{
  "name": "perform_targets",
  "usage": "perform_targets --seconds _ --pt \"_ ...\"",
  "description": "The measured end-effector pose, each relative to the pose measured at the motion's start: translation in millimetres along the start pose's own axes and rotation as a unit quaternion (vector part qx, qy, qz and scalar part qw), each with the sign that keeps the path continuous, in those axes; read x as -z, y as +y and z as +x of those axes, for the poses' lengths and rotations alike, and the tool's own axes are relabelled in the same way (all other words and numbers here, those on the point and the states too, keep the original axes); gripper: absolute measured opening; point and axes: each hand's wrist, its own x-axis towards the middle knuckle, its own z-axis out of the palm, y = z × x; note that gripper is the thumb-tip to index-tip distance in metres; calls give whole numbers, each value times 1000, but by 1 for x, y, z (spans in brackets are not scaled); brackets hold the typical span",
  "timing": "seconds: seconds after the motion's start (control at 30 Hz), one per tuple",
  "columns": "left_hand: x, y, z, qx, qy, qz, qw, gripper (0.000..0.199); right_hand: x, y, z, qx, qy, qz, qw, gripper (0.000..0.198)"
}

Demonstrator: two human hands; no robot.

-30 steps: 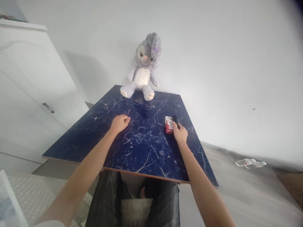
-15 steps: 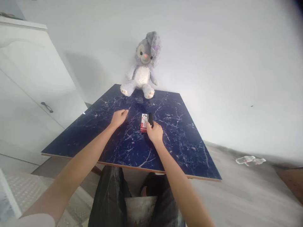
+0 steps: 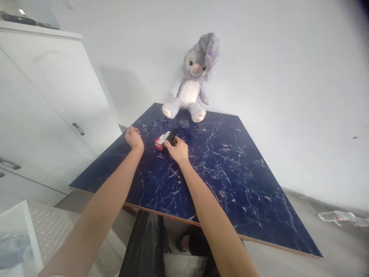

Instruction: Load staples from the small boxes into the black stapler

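My right hand (image 3: 179,149) is closed around a small black oblong object (image 3: 172,135), thumb on the near side and fingers on the right. Its exact kind is too small to make out. Directly against its left side is a small red and white box (image 3: 160,142), tilted at an angle to the table edge. The thumb lies close to the box; whether it touches it I cannot tell. To the left, my left hand (image 3: 134,138) is held near the table's left edge with its fingers curled. What those fingers hold, if anything, is hidden.
A grey plush rabbit (image 3: 190,92) sits at the back of the dark blue marbled table (image 3: 225,173), against the wall. White cabinets (image 3: 54,100) stand to the left. Clear plastic packaging (image 3: 341,217) lies on the floor at right.
My left hand has moved left, away from the box, and turned with its fingers curled upward. The black object and the box, with my right hand, have shifted left and turned. The view has swung left.
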Motion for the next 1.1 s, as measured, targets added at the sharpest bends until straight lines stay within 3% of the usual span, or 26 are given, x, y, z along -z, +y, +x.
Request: perform_targets --seconds 0.07,0.13,0.17,0.27,0.37,0.47,0.67,0.77,0.93,1.03,1.1 --pt "0 3 -6 -28 -24 35 999 28 4 9 10 -16 -63 141 988 42" --pt "-2 9 -17 -101 -118 71 985 27 11 21 18 -45 -108 286 951 44" --pt "-3 13 -22 -134 -156 89 975 28 14 27 22 -56 -92 306 946 44" --pt "-4 26 -29 -161 -229 228 933 29 17 40 32 -5 -39 203 978 50" --pt "-2 34 -27 -187 -262 332 887 30 11 46 38 105 -56 37 992 87" --pt "-2 33 -28 -240 -241 271 901 30 6 44 45 146 -70 -53 985 105" --pt "-1 28 -43 -307 -165 161 923 25 4 37 48 158 -95 -85 979 108" --pt "4 28 -43 -291 -161 155 930 23 8 34 37 155 -59 -112 980 99" --pt "9 32 -36 -293 -130 130 938 23 18 28 19 177 -57 -137 973 62" --pt "10 29 -32 -274 -104 118 949 24 22 25 16 159 -66 -115 978 61" --pt "9 25 -29 -242 -122 122 955 24 22 24 13 131 -62 -112 983 58"
